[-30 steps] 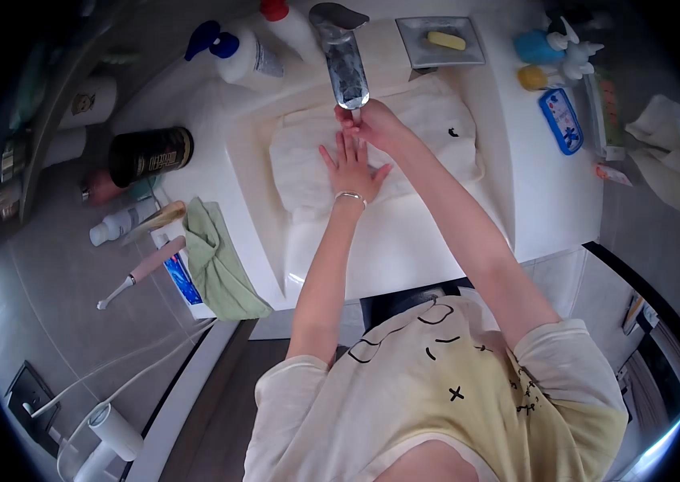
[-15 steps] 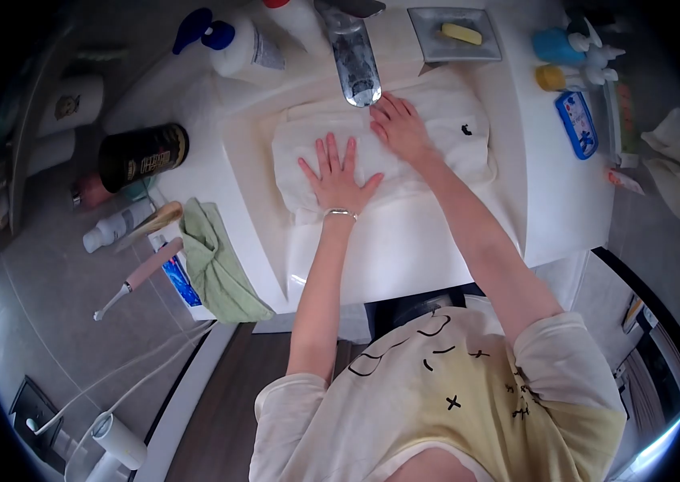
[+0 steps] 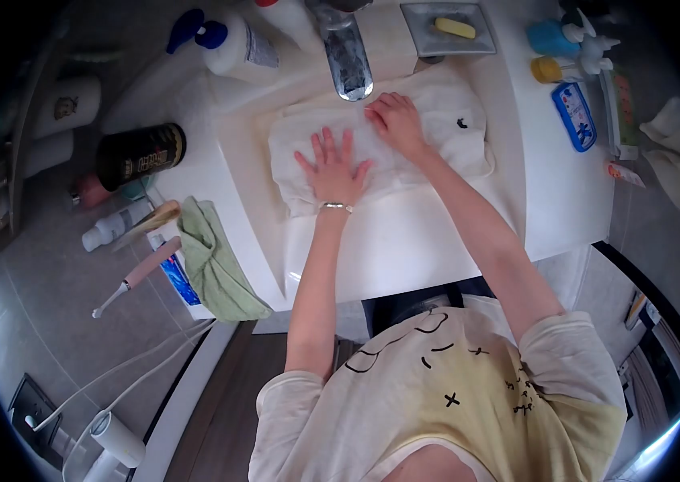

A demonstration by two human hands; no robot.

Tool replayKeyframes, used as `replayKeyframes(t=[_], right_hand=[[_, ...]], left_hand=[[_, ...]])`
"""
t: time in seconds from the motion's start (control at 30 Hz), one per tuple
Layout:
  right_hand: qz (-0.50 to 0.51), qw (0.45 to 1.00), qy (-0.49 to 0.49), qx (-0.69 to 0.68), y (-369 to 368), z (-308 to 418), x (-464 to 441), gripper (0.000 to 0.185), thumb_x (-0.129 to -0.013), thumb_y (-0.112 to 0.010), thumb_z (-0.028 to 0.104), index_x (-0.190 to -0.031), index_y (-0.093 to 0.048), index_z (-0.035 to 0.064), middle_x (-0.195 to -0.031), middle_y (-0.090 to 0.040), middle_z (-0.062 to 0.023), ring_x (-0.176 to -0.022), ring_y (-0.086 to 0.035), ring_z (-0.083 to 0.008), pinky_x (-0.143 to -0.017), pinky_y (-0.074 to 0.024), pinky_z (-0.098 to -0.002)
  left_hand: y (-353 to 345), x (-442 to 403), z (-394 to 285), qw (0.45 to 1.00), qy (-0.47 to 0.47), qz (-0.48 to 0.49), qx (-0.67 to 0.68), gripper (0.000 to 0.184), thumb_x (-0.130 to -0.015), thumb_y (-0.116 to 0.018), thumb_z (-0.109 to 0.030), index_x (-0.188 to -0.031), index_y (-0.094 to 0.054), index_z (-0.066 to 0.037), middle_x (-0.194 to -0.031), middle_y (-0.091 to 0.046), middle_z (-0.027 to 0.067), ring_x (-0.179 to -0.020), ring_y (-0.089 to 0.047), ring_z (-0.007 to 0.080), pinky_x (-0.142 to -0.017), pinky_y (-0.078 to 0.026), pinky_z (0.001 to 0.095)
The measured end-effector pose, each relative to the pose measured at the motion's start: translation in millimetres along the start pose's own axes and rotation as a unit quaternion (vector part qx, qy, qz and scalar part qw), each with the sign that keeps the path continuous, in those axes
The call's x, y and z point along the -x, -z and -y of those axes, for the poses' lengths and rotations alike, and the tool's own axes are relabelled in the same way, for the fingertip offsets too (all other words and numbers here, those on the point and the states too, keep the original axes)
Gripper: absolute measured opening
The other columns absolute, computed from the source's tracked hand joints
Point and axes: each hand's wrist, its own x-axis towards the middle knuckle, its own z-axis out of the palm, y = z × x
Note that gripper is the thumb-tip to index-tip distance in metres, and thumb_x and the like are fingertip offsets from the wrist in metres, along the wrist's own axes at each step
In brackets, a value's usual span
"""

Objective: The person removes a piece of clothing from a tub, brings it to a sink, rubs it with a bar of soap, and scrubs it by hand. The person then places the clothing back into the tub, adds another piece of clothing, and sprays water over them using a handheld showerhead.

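A folded white cloth (image 3: 436, 149) with a small black mark lies in the white sink (image 3: 253, 185). My left hand (image 3: 335, 173) presses flat on its left part, fingers spread, a silver bracelet at the wrist. Near the tap, my right hand (image 3: 398, 124) rests on the cloth's upper edge with its fingers bent in and the thumb close to them, gathering the fabric. The metal tap (image 3: 348, 68) reaches out over the cloth, just left of my right hand.
Behind the sink stand a pump bottle (image 3: 235, 50) and a grey dish (image 3: 481, 42) holding yellow soap (image 3: 454, 28). On the left are a black canister (image 3: 141, 154), a green cloth (image 3: 215, 265) and an electric toothbrush (image 3: 143, 269). Bottles and a blue case (image 3: 573, 117) line the right.
My right hand's fingers have curled in from a more stretched pose on the cloth. My left hand stays flat in the same place. The whole view has shifted slightly.
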Motion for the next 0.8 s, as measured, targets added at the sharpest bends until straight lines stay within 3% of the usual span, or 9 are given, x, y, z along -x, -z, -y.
replayKeyframes(t=[0.07, 0.17, 0.2, 0.3, 0.4, 0.5, 0.6, 0.7, 0.8], right_hand=[[-0.006, 0.997, -0.025, -0.066, 19.7, 13.5, -5.2, 0.012, -0.075, -0.060, 0.021, -0.074, -0.063, 0.0089, -0.075, -0.058, -0.0035, -0.076, -0.054, -0.0216, -0.073, -0.0396, -0.0347], [0.032, 0.983, -0.081, -0.161, 53.5, 27.4, -9.3, 0.014, -0.075, -0.060, 0.022, -0.072, -0.062, 0.0083, -0.067, -0.056, -0.0050, -0.070, -0.054, -0.0231, -0.068, -0.0388, -0.0345], [0.051, 0.975, -0.100, -0.193, 59.8, 28.6, -10.5, 0.015, -0.075, -0.060, 0.023, -0.072, -0.062, 0.0081, -0.065, -0.055, -0.0055, -0.068, -0.054, -0.0237, -0.068, -0.0384, -0.0344], [0.020, 0.989, -0.057, -0.134, 63.0, 22.0, -14.6, 0.020, -0.076, -0.059, 0.026, -0.068, -0.059, 0.0077, -0.063, -0.054, -0.0070, -0.063, -0.054, -0.0250, -0.059, -0.0385, -0.0342], [-0.126, 0.991, 0.022, 0.045, 35.2, 15.1, -21.1, 0.024, -0.076, -0.059, 0.028, -0.064, -0.057, 0.0074, -0.063, -0.055, -0.0084, -0.057, -0.052, -0.0265, -0.051, -0.0381, -0.0355], [-0.132, 0.971, -0.189, -0.058, 23.2, 53.4, -12.6, 0.028, -0.075, -0.060, 0.031, -0.060, -0.055, 0.0077, -0.061, -0.056, -0.0080, -0.054, -0.052, -0.0272, -0.046, -0.0370, -0.0369], [-0.142, 0.951, -0.243, -0.129, 43.5, 106.5, -5.6, 0.029, -0.071, -0.062, 0.033, -0.057, -0.056, 0.0085, -0.057, -0.055, -0.0067, -0.052, -0.052, -0.0276, -0.046, -0.0374, -0.0373], [-0.133, 0.959, -0.214, -0.127, 29.4, 73.3, -21.2, 0.028, -0.070, -0.064, 0.032, -0.054, -0.058, 0.0092, -0.055, -0.055, -0.0065, -0.053, -0.054, -0.0268, -0.047, -0.0381, -0.0365], [-0.185, 0.958, -0.211, -0.064, 24.9, 60.6, -34.8, 0.026, -0.069, -0.063, 0.031, -0.055, -0.060, 0.0093, -0.055, -0.056, -0.0075, -0.053, -0.055, -0.0270, -0.048, -0.0397, -0.0363]], left_hand=[[12.2, -11.3, 4.1, 0.981, 0.017, -0.073, 0.179, 0.067, -0.076, -0.053, -0.046, -0.133, -0.030, -0.019, -0.139, -0.025, 0.0142, -0.129, -0.020, 0.0330, -0.101, -0.008, 0.0568], [45.1, -39.1, -7.6, 0.976, -0.056, -0.172, 0.125, 0.058, -0.076, -0.059, -0.032, -0.128, -0.037, -0.016, -0.132, -0.035, 0.0134, -0.127, -0.025, 0.0295, -0.102, -0.011, 0.0541], [47.0, -48.9, -4.4, 0.981, -0.101, -0.145, 0.078, 0.037, -0.079, -0.057, -0.026, -0.112, -0.052, -0.010, -0.113, -0.052, 0.0134, -0.113, -0.044, 0.0275, -0.097, -0.027, 0.0465], [53.8, -71.0, -0.1, 0.942, 0.004, 0.045, 0.333, 0.025, -0.080, -0.055, -0.024, -0.093, -0.059, -0.003, -0.089, -0.061, 0.0125, -0.086, -0.056, 0.0291, -0.076, -0.042, 0.0392], [24.3, -76.6, -7.7, 0.859, 0.072, -0.051, 0.504, 0.025, -0.081, -0.053, -0.022, -0.082, -0.058, 0.003, -0.067, -0.058, 0.0141, -0.060, -0.055, 0.0250, -0.056, -0.041, 0.0358], [26.4, -87.3, -20.9, 0.772, 0.272, -0.073, 0.570, 0.033, -0.084, -0.048, -0.026, -0.081, -0.057, 0.006, -0.061, -0.056, 0.0111, -0.057, -0.052, 0.0192, -0.055, -0.040, 0.0339], [-4.1, -93.3, -8.2, 0.933, 0.149, 0.029, 0.326, 0.042, -0.087, -0.042, -0.032, -0.087, -0.058, 0.007, -0.070, -0.059, 0.0078, -0.064, -0.054, 0.0150, -0.057, -0.041, 0.0325], [27.8, -74.5, -35.9, 0.612, 0.393, 0.090, 0.680, 0.045, -0.088, -0.039, -0.034, -0.092, -0.058, 0.007, -0.080, -0.060, 0.0061, -0.070, -0.056, 0.0169, -0.059, -0.043, 0.0329], [36.9, -70.0, -43.6, 0.596, 0.375, 0.078, 0.706, 0.039, -0.086, -0.044, -0.030, -0.094, -0.057, 0.005, -0.085, -0.060, 0.0076, -0.077, -0.057, 0.0169, -0.063, -0.046, 0.0324]])
